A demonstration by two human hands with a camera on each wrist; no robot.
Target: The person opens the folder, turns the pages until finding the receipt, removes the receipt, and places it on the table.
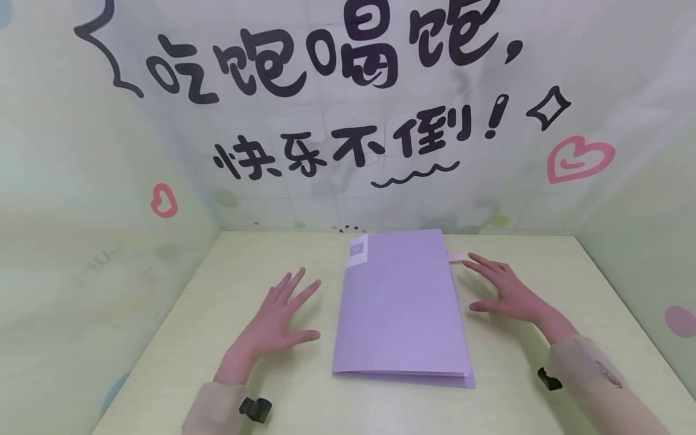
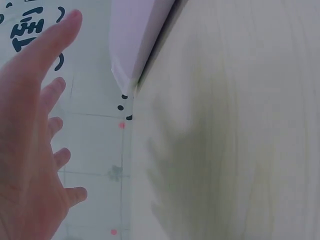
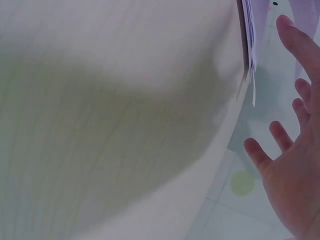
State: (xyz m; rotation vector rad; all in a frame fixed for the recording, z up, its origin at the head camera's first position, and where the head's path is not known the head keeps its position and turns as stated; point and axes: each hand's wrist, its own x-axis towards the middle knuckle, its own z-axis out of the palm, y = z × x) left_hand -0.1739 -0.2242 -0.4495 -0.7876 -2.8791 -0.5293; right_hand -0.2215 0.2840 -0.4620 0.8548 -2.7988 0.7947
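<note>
Pale beige left sleeve (image 1: 213,408) here, small black block (image 1: 255,409) by its end! Matching right sleeve (image 1: 589,386), this one showing a dark print (image 1: 608,374) plus a second black block (image 1: 550,379).

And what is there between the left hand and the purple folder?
In the head view, only bare tabletop shows between the left hand and the purple folder.

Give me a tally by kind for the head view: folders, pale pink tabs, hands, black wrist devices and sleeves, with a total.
Purple folder: 1
Pale pink tab: 1
Hands: 2, left hand and right hand
Black wrist devices: 2
Sleeves: 2
Total: 8
</note>
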